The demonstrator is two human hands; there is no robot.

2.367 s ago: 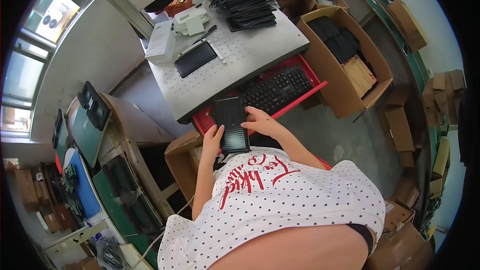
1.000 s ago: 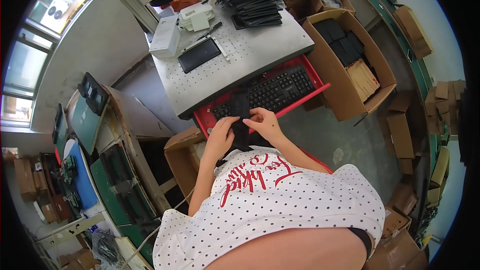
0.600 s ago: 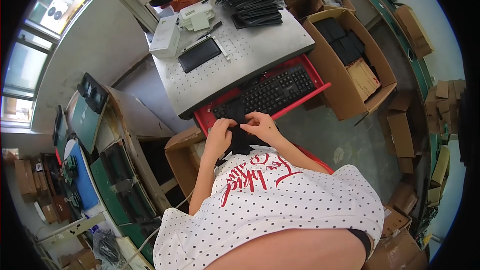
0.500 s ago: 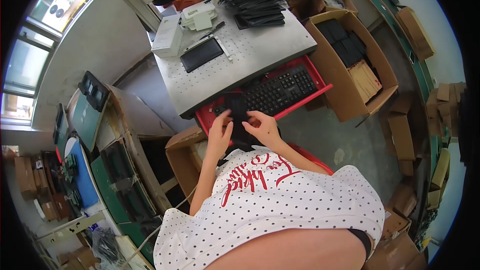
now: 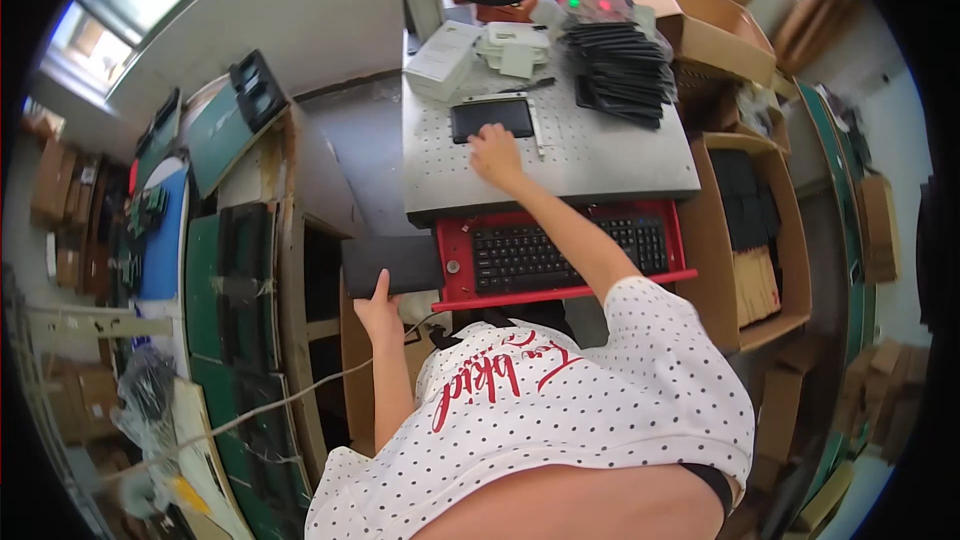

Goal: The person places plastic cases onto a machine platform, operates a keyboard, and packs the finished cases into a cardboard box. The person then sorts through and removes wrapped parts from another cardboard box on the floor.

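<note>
Workshop, perforated metal table, cardboard boxes, green circuit boards

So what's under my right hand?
A flat black rectangular panel on the perforated metal tabletop. The right hand covers part of its near edge; whatever lies beneath the panel is hidden.

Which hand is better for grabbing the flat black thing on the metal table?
Probably the right hand: it is at the near edge of that flat black thing. The left hand holds another black panel beside the red drawer.
</note>
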